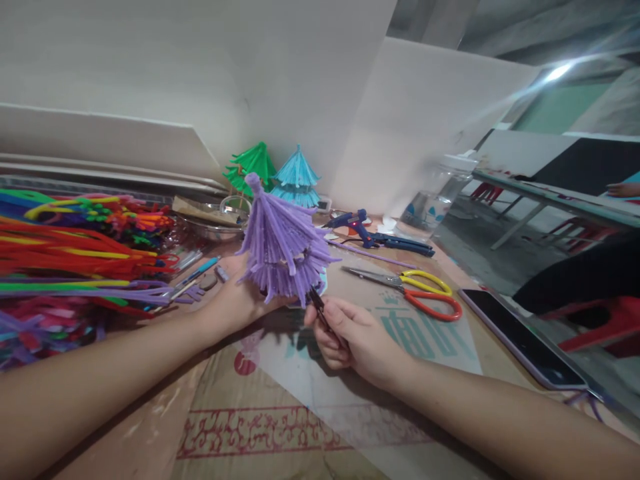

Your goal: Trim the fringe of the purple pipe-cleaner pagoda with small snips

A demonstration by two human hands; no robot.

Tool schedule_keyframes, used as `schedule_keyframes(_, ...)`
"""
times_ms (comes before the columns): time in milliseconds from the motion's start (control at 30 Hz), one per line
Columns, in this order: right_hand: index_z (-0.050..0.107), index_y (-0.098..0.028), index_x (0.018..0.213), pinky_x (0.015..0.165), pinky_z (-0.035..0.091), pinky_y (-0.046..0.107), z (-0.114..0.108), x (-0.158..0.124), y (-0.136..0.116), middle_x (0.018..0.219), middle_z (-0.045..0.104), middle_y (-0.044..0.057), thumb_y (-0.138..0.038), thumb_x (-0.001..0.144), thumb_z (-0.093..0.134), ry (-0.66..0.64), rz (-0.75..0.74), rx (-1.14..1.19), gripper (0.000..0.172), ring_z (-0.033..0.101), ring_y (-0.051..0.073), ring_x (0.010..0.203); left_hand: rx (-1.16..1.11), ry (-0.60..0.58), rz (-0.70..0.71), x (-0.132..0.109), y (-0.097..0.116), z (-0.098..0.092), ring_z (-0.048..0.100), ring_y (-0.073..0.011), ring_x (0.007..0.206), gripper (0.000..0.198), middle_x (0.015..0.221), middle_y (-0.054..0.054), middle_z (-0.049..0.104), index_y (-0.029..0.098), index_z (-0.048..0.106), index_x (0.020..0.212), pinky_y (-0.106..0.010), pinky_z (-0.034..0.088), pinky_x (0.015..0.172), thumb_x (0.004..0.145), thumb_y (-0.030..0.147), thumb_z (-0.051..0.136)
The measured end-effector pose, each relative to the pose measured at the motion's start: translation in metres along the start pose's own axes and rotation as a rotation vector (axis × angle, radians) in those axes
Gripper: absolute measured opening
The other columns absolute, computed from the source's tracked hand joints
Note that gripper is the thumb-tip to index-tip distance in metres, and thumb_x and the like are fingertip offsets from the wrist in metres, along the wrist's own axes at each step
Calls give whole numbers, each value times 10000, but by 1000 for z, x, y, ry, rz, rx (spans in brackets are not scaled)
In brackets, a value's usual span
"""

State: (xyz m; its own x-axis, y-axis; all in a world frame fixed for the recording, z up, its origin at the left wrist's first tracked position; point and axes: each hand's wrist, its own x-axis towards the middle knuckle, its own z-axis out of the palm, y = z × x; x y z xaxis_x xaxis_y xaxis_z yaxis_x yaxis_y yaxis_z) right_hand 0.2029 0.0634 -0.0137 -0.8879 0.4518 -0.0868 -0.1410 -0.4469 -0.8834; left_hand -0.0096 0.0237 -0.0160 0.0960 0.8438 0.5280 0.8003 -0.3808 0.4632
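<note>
Only the head view to go on here. The purple pipe-cleaner tree [283, 250], a two-tier cone with a knobby tip, is right in the middle, leaning a little and sitting in front of the left hand [231, 295]. That hand reaches around behind and under the lower tier, but its fingers are mostly hidden, so I can't tell how tightly it's gripping, if at all. The right hand [356, 337] is clearer: fingers closed around a dark slim tool [318, 304], maybe tweezers, with its tip right up at the lower fringe. Can't make out if the tip is pinching a strand.

Handling-wise, I'd bet it's super light. Fuzzy strands should be grippy rather than slippery, soft outside with a wire core that bends and stays bent. So the weak spot is probably those splayed ends: squeeze the skirt and you'd likely crumple it. I'd hold it from underneath near the centre, or lightly by the tip.

Behind it are a green tree [256, 163] and a light-blue tree [298, 170], with scissors [406, 289] lying off to the right.
</note>
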Motion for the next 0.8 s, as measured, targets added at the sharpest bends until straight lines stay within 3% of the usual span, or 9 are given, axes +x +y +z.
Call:
schedule_keyframes(200, 566, -180, 815, 375, 137, 173, 0, -1, 0, 485, 374, -112, -578, 739, 754, 6, -4, 0, 446, 192, 35, 380, 33, 20, 4, -3, -7, 3, 640, -281, 1106, 409, 1162, -131, 692, 164, 627, 1095, -471, 492, 1023, 876, 506, 577)
schedule_keyframes(433, 564, -184, 809, 383, 135, 178, -1, 0, 0, 483, 370, -114, -575, 748, 742, 3, -3, -13, 434, 185, 36, 384, 26, -5, 11, -3, -7, 2, 635, -267, 1102, 347, 1107, -112, 699, 179, 627, 1015, -461, 475, 1042, 892, 493, 546)
schedule_keyframes(633, 569, -184, 802, 383, 132, 177, -3, 0, 0, 474, 340, -120, -559, 754, 747, 6, -5, -11, 417, 176, 37, 389, 72, 29, 3, -1, -4, 0, 607, -307, 1140, 419, 1120, -123, 684, 194, 639, 997, -503, 452, 1051, 846, 577, 563)
schedule_keyframes(800, 572, -170, 819, 382, 134, 177, -2, -1, 1, 495, 345, -114, -552, 760, 750, -23, 13, -12, 425, 197, 37, 396, 6, 31, -15, 1, 0, -2, 624, -290, 1088, 430, 1101, -111, 687, 188, 637, 962, -488, 486, 1011, 870, 591, 517)
